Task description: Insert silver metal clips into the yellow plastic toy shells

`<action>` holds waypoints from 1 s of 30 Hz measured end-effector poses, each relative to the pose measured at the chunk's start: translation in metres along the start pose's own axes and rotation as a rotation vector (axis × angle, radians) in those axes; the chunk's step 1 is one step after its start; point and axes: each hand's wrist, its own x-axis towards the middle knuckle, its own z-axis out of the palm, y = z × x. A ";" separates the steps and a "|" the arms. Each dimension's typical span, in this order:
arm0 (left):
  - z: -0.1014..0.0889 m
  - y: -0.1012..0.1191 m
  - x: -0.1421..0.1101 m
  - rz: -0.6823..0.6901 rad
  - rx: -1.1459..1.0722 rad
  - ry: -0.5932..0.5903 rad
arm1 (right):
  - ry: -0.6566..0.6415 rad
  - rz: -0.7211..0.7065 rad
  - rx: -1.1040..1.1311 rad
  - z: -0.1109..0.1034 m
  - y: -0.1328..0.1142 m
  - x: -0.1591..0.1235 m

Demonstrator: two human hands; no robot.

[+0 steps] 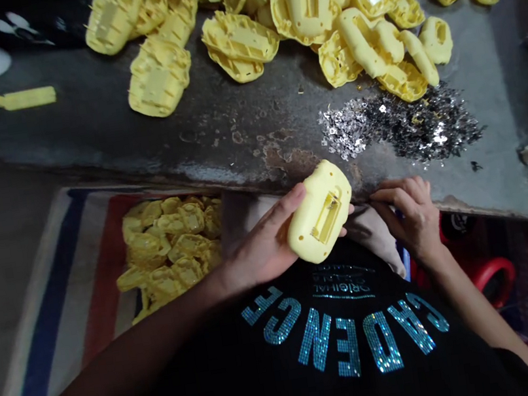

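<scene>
My left hand (264, 244) grips a yellow plastic housing (319, 211) at the table's near edge, slot side up. My right hand (410, 212) rests just right of it on the table edge, fingers curled and pressed together; what they pinch, if anything, is too small to make out. A heap of small shiny metal pieces (402, 124) lies on the grey table (234, 129) just beyond my right hand. A large pile of yellow plastic housings (306, 13) covers the far side of the table.
A striped sack (68, 280) on the floor at the left holds several more yellow housings (169, 245). A single yellow strip (24, 98) lies at the table's far left. A red object (496, 272) sits under the table at right.
</scene>
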 end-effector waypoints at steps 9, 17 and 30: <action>0.006 -0.003 0.008 -0.162 -0.036 -0.160 | -0.235 0.301 0.803 -0.045 -0.033 0.065; 0.012 -0.003 0.005 -0.237 -0.019 -0.195 | -0.345 0.233 0.684 -0.056 -0.044 0.080; 0.012 -0.004 0.003 -0.205 0.017 -0.103 | -0.274 0.225 0.574 -0.054 -0.033 0.079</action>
